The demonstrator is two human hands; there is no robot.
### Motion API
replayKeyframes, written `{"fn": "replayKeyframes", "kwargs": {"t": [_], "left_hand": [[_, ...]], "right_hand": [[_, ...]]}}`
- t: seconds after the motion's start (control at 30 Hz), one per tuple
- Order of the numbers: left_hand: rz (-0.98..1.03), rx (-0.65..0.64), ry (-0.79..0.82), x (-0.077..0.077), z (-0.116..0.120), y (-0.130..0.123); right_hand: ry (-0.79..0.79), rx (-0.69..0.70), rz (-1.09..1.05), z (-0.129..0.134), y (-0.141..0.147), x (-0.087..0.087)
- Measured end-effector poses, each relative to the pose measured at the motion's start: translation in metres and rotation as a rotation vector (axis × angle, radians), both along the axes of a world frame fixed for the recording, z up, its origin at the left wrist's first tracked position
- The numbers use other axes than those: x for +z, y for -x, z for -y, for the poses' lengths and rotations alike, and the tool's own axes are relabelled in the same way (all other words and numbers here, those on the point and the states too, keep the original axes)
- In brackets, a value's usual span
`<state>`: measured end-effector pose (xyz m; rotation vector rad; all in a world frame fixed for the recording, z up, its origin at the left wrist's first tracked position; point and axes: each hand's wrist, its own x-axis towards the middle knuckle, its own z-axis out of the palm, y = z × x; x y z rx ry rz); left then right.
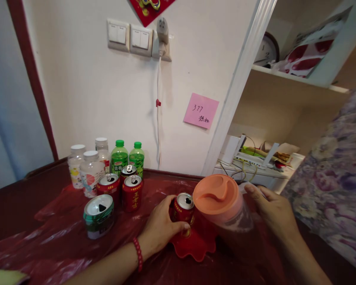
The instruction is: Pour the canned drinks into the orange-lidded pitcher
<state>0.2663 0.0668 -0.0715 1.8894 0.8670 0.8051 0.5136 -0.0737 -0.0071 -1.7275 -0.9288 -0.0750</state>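
Note:
My left hand (pixel 163 219), with a red bead bracelet at its wrist, is wrapped round a red drink can (pixel 184 209). The can is upright with its top opened, beside a red wavy-edged mat (pixel 195 243) that it partly covers. In my right hand (pixel 269 204) is the handle of a clear pitcher (pixel 240 223) with an orange lid (pixel 216 194). The pitcher leans left, its lid edge close beside the can's top. Whether liquid is flowing between them cannot be seen.
Left of my hands stand several opened cans, including a red can (pixel 132 194) and a green can (pixel 99 217). Behind them are clear white-capped jars (pixel 91 172) and two green bottles (pixel 119 154). A plugged-in cable (pixel 158 130) hangs down the wall. Shelves (pixel 296 79) stand right.

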Motion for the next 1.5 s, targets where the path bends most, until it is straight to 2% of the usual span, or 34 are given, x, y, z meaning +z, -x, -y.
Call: {"fn": "replayKeyframes", "kwargs": {"t": [0.13, 0.3, 1.5], "left_hand": [[0.002, -0.011, -0.006, -0.0006, 0.0, 0.0012], [-0.014, 0.005, -0.013, 0.001, 0.0005, 0.0011], [-0.003, -0.002, -0.029, 0.0002, 0.0, 0.0011]], "right_hand": [[0.025, -0.011, -0.094, 0.0004, 0.0004, 0.0006], [0.025, -0.009, -0.113, 0.0004, 0.0016, 0.0012], [0.023, -0.014, -0.068, 0.0002, 0.005, 0.0031]]}}
